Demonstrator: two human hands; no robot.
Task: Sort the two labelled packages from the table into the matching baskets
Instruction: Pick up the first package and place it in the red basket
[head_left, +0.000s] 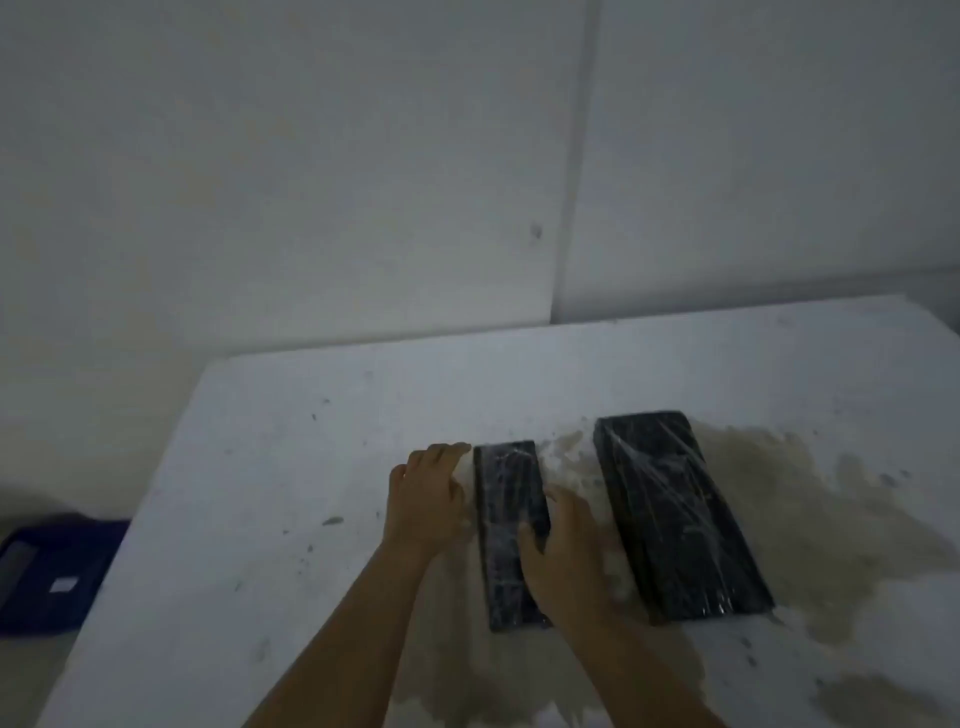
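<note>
Two dark packages wrapped in clear film lie side by side on the white table (291, 467). The narrow package (506, 499) is on the left, the wider package (675, 509) on the right. My left hand (426, 499) rests against the narrow package's left edge, fingers curled over its far corner. My right hand (563, 561) lies on its right side, fingers spread over the top. Both hands touch it while it lies flat on the table. No label is readable.
A blue basket (52, 571) with a small white tag sits on the floor at the lower left, beyond the table's left edge. A brownish stain (805, 499) spreads over the table around the packages. A white wall stands behind the table.
</note>
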